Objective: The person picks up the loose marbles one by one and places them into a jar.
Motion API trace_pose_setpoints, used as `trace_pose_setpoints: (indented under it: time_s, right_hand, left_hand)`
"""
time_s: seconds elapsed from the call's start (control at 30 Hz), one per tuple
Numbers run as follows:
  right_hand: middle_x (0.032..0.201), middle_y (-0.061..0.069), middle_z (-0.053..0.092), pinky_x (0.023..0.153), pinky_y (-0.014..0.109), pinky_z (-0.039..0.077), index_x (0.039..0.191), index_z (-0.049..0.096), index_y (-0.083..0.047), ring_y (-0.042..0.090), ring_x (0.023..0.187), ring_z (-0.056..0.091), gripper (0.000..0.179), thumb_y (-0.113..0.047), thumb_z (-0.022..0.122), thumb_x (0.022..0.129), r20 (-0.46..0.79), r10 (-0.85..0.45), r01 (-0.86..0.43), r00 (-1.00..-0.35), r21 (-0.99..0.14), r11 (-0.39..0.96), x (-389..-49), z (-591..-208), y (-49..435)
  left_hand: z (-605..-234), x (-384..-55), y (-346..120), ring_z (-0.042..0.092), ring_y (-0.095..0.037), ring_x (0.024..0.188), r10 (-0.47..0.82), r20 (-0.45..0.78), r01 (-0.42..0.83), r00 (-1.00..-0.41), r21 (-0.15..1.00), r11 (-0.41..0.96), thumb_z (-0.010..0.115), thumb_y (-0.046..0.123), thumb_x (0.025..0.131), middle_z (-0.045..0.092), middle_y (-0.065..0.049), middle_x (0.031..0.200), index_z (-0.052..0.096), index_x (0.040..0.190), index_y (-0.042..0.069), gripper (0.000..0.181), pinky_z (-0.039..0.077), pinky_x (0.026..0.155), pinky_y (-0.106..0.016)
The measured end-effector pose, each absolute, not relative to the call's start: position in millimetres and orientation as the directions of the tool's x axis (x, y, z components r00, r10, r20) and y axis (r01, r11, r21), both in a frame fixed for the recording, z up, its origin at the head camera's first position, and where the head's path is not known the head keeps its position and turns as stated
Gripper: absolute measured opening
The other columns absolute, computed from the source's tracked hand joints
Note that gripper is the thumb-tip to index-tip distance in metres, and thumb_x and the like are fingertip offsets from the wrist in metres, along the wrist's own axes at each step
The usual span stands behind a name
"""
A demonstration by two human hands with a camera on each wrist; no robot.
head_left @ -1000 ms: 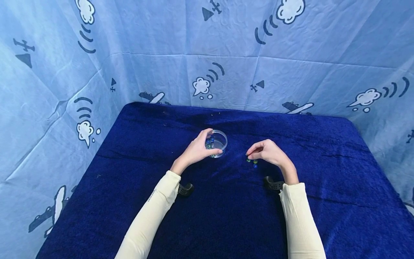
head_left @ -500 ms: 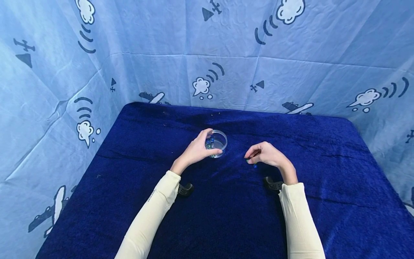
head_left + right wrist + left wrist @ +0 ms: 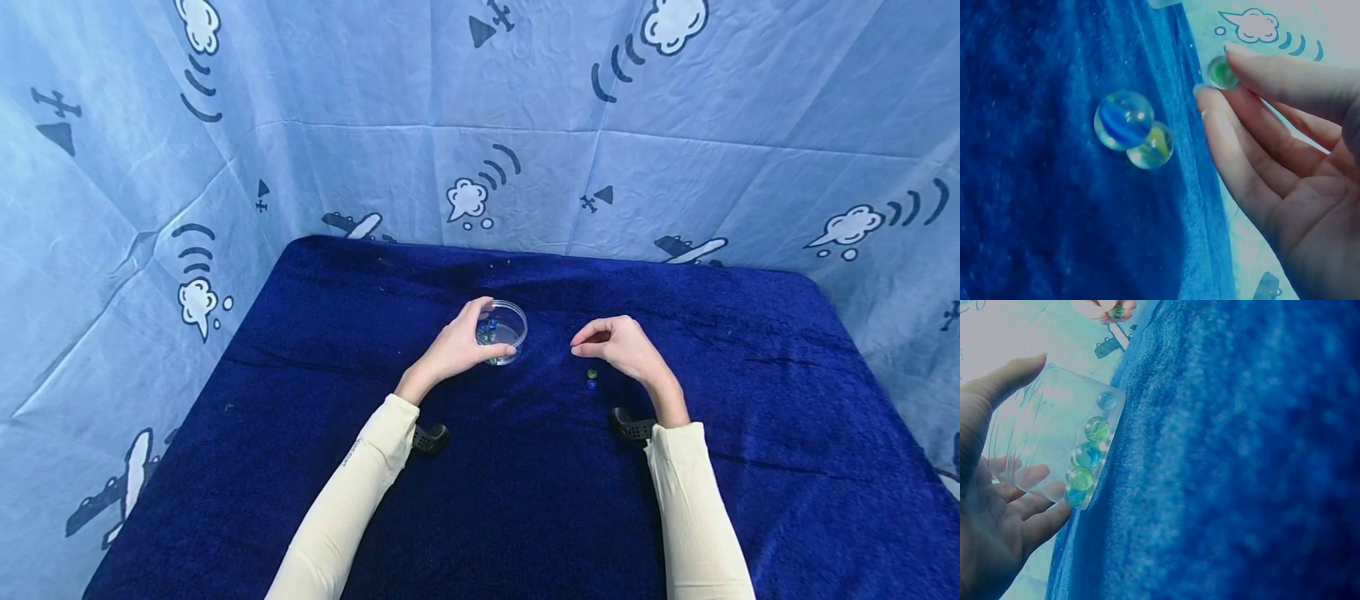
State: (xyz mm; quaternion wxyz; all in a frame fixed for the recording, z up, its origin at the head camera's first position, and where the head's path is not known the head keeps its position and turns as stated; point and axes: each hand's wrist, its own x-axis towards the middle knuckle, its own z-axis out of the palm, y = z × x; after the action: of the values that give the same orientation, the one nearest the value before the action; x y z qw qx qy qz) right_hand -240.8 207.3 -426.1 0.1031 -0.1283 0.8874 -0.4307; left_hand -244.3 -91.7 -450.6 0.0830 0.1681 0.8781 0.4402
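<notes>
My left hand (image 3: 456, 343) grips a clear round plastic container (image 3: 517, 323), thumb on one side and fingers around the other. Several glass marbles (image 3: 1087, 455) with blue and green swirls lie along the bottom of it in the left wrist view. Between thumb and fingertips my right hand (image 3: 622, 346) pinches a green marble (image 3: 1222, 72), raised above the cloth. Below that hand, a blue-swirled marble (image 3: 1124, 120) and a yellow-swirled marble (image 3: 1151, 146) rest side by side on the cloth.
A dark blue plush cloth (image 3: 510, 500) covers the table. Behind it hangs a light blue curtain (image 3: 525, 83) with printed clouds and planes. Black wrist-camera mounts (image 3: 432, 439) jut inward from both cream sleeves (image 3: 701, 508).
My right hand has picked up the green marble from beside the other two and lifted it away from the cloth. My left hand and the container stay in place.
</notes>
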Motion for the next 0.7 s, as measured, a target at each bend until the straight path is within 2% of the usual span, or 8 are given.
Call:
trace_pose_setpoints:
  time_s: [0.43,0.7]
  right_hand:
    - [0.097,0.014,0.077,0.073,0.016,0.05,0.098,0.08,-0.001,0.002,0.08,0.068,0.013,-0.01,0.081,0.09,0.073,-0.216,-0.185,-0.974,-0.806,0.562,-237.4,-415.2,191.2]
    - [0.095,0.015,0.077,0.07,0.014,0.049,0.096,0.08,0.001,-0.002,0.076,0.066,0.01,-0.007,0.081,0.089,0.158,-0.195,-0.239,-0.968,-0.818,0.524,-235.1,-411.7,178.5]
  left_hand:
    - [-450.3,-244.2,-91.7,0.046,-0.025,0.142,0.368,0.001,0.222,-0.93,0.8,0.558,0.082,0.044,0.087,0.046,-0.009,0.156,0.033,0.158,0.01,0.093,0.039,0.113,-0.047]
    - [-450.6,-244.7,-91.6,0.047,-0.027,0.141,0.369,0.005,0.226,-0.93,0.797,0.56,0.082,0.045,0.086,0.046,-0.01,0.155,0.034,0.158,0.01,0.093,0.04,0.112,-0.047]
